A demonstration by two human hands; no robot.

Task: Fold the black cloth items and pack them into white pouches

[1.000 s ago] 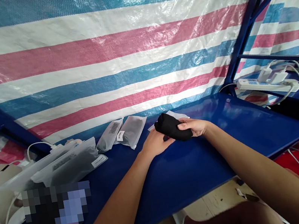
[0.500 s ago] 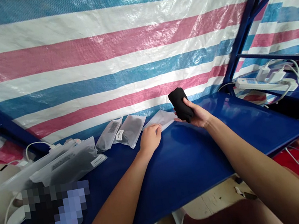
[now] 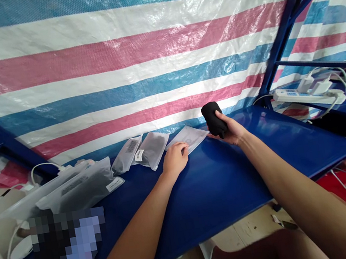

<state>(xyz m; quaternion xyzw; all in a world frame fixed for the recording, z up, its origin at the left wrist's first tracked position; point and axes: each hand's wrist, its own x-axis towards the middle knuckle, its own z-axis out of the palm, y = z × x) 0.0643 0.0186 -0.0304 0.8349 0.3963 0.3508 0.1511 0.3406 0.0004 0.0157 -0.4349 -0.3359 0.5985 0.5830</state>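
My right hand [image 3: 231,128] is closed round a rolled black cloth [image 3: 213,118], held upright just above the blue table [image 3: 227,173]. My left hand [image 3: 174,158] rests on the table with its fingertips on the near edge of an empty frosted plastic bag [image 3: 190,136] lying flat near the striped tarp. The cloth is just right of that bag.
Two filled frosted bags with labels [image 3: 145,149] lie left of the empty one, and a pile of larger ones [image 3: 70,191] lies further left. A striped tarp [image 3: 116,68] backs the table. A power strip with cables [image 3: 307,96] sits at right beyond a blue post [image 3: 280,36].
The left hand let go of the black cloth and moved to the flat bag. The right hand lifted the cloth, turned it upright and carried it right.
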